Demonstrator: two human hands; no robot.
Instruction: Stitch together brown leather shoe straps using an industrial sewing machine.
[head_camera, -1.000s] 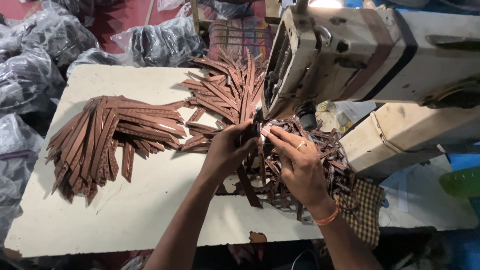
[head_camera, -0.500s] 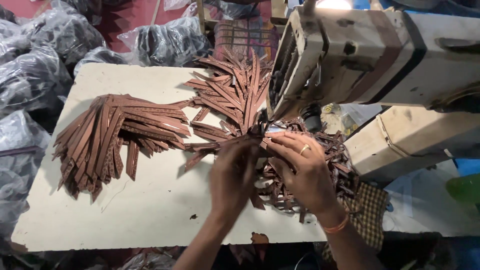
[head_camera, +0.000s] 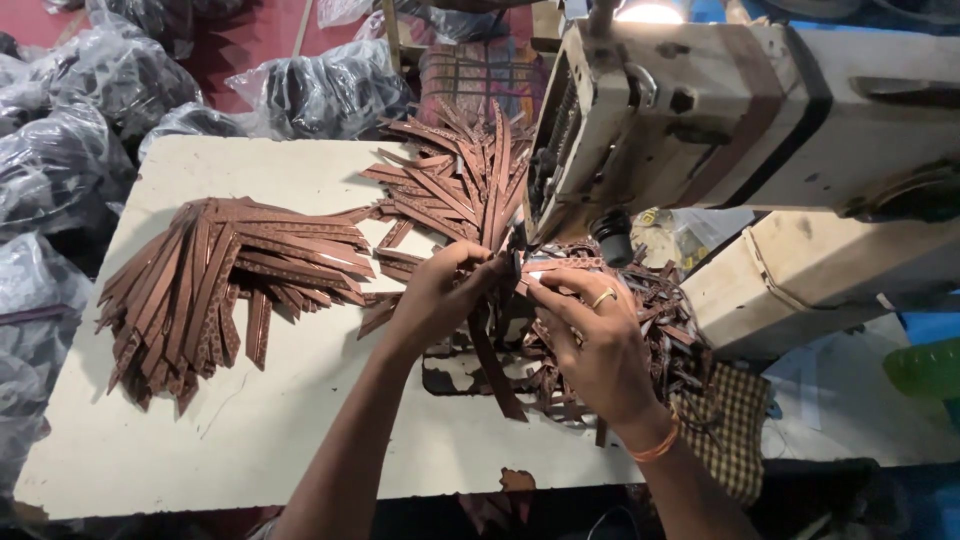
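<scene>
Both my hands, left hand (head_camera: 440, 295) and right hand (head_camera: 590, 345), pinch a brown strap (head_camera: 560, 264) under the sewing machine (head_camera: 740, 120); big finished-looking pile (head_camera: 220, 280) on the tabletop (head_camera: 300, 440), tangled heap (head_camera: 670, 320) probably left.

A lamp (head_camera: 648, 12) at the top edge, above the sewing machine (head_camera: 740, 110), burns out to pure white glare and lights the machine's top. The pale table (head_camera: 200, 440) is evenly and fairly brightly lit, with soft shadows under the strips (head_camera: 220, 275) and beneath both hands. The corners fall dim, the plastic bags (head_camera: 70, 120) showing small sheens. Focus is mostly sharp; the wide lens bends straight edges near the frame's borders.
</scene>
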